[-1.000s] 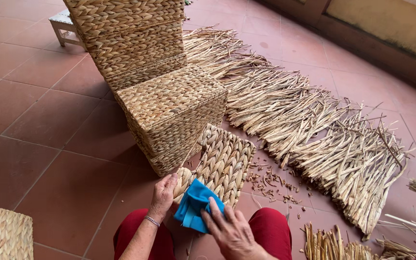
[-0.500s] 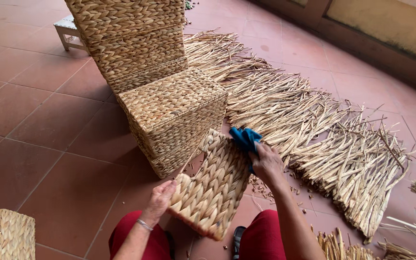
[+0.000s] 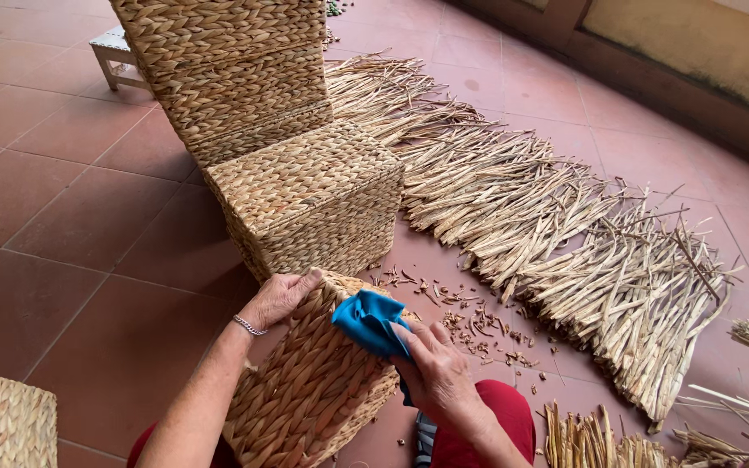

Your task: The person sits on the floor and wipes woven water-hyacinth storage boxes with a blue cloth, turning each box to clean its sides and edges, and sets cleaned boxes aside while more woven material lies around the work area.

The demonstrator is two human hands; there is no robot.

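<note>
Under the right hand [image 3: 439,374] – blue cloth [image 3: 369,321] pinched; left hand [image 3: 281,296] clasps woven basket [image 3: 309,390] rim

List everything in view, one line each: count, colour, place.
woven basket: one, tan, on the lap, tilted
blue cloth: one, pressed on the basket's top edge
finished baskets: at least three, tan, stacked ahead on the floor
basket corner: one, tan, bottom left
dried reed strips: many, straw-coloured, spread across the floor on the right
reed scraps: many, brown, by the basket
stool: one, white, upper left
left hand: holds the basket's rim
right hand: holds the cloth
</note>
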